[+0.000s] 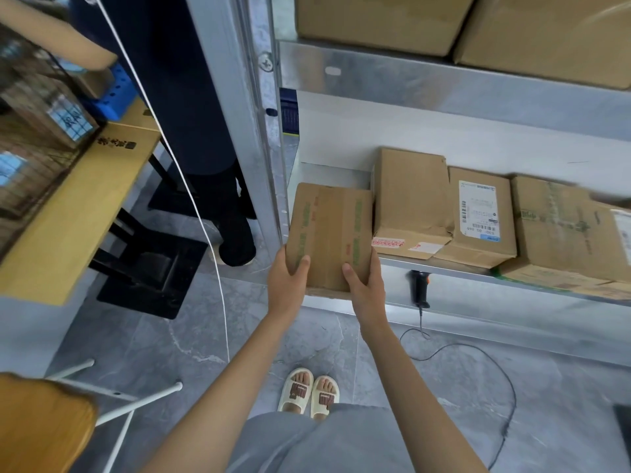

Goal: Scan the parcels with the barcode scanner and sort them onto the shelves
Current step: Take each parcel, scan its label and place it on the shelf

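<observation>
The metal shelf [392, 264] lies ahead; my left hand [286, 281] and right hand [365, 285] grip the cardboard parcel's [327, 233] near end, its long axis pointing inward at the shelf's left corner.

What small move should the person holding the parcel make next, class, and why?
Probably push the parcel further onto the shelf, then let go. Both the left hand and the right hand grip its near end, which overhangs the edge, beside the torn box.
</observation>
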